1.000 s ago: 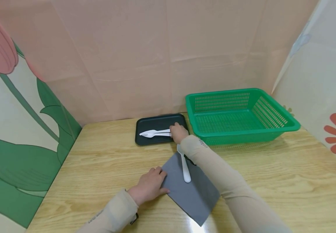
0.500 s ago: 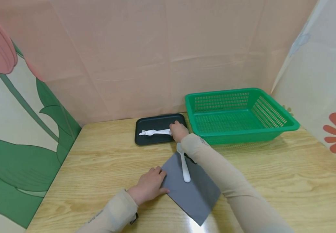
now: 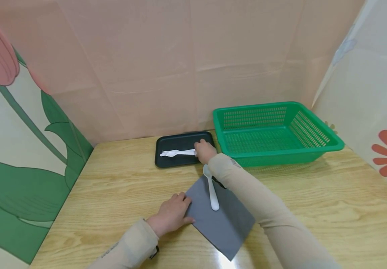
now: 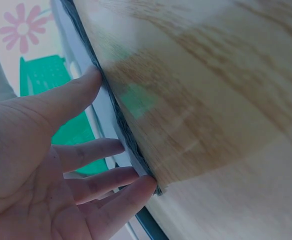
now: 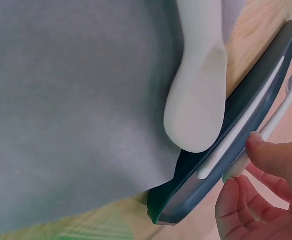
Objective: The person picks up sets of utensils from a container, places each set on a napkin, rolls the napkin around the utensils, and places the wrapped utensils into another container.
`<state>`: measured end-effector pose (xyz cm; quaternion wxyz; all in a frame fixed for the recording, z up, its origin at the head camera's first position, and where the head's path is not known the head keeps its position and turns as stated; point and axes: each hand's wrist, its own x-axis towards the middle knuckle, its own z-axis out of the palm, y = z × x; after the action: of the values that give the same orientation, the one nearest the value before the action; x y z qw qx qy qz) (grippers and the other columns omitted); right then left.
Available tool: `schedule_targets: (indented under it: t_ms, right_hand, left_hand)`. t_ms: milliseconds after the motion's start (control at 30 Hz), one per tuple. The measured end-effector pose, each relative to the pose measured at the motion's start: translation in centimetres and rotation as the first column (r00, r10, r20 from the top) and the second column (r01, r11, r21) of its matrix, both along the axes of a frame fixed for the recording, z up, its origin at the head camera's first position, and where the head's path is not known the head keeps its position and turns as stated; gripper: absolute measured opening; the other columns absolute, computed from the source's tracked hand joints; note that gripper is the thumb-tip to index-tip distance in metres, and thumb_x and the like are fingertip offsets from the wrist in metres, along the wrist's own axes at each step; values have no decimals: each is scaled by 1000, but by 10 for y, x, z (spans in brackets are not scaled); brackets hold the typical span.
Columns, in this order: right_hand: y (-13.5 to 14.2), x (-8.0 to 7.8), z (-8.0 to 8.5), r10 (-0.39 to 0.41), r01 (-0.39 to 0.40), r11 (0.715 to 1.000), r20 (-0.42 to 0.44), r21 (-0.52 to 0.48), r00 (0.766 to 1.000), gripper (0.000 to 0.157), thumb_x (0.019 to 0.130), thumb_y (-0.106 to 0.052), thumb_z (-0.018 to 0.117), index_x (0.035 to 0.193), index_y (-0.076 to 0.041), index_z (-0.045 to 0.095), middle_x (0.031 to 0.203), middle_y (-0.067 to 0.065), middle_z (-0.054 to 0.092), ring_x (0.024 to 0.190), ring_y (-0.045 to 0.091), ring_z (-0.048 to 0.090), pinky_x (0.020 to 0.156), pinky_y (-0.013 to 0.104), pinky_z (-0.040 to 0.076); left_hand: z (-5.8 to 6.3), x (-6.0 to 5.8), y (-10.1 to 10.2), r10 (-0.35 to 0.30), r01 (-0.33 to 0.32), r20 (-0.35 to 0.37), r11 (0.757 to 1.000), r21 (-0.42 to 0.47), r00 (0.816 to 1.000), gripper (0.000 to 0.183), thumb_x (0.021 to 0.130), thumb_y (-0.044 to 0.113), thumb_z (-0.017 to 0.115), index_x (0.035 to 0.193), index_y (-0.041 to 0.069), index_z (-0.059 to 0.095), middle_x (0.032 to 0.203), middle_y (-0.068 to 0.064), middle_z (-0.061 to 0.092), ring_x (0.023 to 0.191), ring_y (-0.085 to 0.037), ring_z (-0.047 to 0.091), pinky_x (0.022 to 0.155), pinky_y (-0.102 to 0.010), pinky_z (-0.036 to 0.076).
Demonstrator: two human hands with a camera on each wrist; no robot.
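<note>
My right hand (image 3: 205,151) is over the right side of a black tray (image 3: 161,161). Between thumb and fingers it pinches the handle end of a white plastic fork (image 5: 286,100), raised above the tray in the right wrist view. Below the fork, a straight, thin white utensil (image 5: 242,119) lies in the tray; its kind is unclear. A white plastic spoon (image 3: 212,194) rests on a folded grey napkin (image 3: 225,231). My left hand (image 3: 171,214) touches the napkin's left edge with thumb and fingers spread, as the left wrist view (image 4: 61,115) shows.
A green perforated basket (image 3: 280,151) stands at the back right, close beside the tray. Behind the wooden table (image 3: 122,186) hangs a pink sheet (image 3: 146,74). Flower-printed panels rise at both sides.
The fork and the other utensil lay side by side in the head view; now the fork overlaps it, in my right hand. My left hand, the napkin and the spoon have stayed put.
</note>
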<state>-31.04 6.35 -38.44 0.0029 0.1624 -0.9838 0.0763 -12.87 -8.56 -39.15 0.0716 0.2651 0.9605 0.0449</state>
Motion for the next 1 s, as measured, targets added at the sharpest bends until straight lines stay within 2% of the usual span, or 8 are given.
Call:
schedule_targets:
  t_ms: [533,1000]
  right_hand:
    - [-1,6,7,22,-22,1000,9,-8,1000,12,88,-13,63,97,-5,60,102,16,57,85,31,63,73,39,54]
    - [-1,9,11,47,-47,999,19,19,999,17,88,-14,63,101,-4,59,101,16,57,84,27,63,73,35,54]
  left_hand:
    - [0,0,-1,-2,2,-1,1000,-8,1000,55,79,43,70,116,4,59,110,-10,57,95,-22,56,72,-33,52]
    - [1,1,-1,-5,5,0,1000,2,1000,54,80,42,70,116,4,59,110,-11,57,94,-22,55,72,-33,52]
